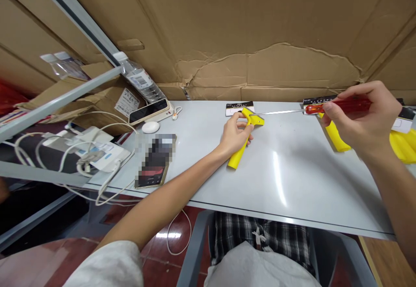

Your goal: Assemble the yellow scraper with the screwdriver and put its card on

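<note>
Left fingers hold yellow tool; right fingers, red screwdriver.

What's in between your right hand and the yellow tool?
A red-handled screwdriver: in the head view, its metal shaft stretches from the right hand towards the yellow tool.

A bright yellow tool stands out at center against a pale gray counter, with a red screwdriver handle at right, brown cardboard across the top and black-and-white plaid shorts at bottom center.
</note>
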Demonstrator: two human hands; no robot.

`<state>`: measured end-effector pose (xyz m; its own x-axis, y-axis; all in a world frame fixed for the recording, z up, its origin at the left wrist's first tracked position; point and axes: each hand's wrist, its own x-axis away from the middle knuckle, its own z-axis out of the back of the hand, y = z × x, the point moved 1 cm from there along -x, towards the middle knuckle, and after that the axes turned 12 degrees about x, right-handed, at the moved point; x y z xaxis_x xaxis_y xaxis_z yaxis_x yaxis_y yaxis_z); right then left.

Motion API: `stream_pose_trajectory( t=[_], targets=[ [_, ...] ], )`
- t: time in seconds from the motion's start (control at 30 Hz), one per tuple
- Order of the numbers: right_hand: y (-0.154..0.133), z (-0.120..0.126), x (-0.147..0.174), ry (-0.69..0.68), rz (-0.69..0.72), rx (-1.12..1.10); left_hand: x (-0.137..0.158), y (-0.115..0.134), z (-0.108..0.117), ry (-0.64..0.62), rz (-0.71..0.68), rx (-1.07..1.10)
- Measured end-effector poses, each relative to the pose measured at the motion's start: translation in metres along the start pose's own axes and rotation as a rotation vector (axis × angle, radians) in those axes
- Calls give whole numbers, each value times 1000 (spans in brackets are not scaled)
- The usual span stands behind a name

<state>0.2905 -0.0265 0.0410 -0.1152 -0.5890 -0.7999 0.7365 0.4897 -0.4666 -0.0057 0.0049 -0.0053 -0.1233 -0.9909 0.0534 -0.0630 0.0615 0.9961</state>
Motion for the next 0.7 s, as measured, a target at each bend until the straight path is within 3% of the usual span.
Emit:
stream_pose_trajectory(
  t=[0.2,0.33,0.47,0.7],
  targets=[
    [3,4,-3,-11,136,-20,0,1,-1,6,9,9],
    [-4,1,-4,-67,58,-95,0,1,0,6,7,6],
    [-6,-1,-4,-19,8,-60,1,1,-1,10,9,11],
    [-4,1,-3,-20,60,-5,2,3,-2,6,12,9]
  ],
)
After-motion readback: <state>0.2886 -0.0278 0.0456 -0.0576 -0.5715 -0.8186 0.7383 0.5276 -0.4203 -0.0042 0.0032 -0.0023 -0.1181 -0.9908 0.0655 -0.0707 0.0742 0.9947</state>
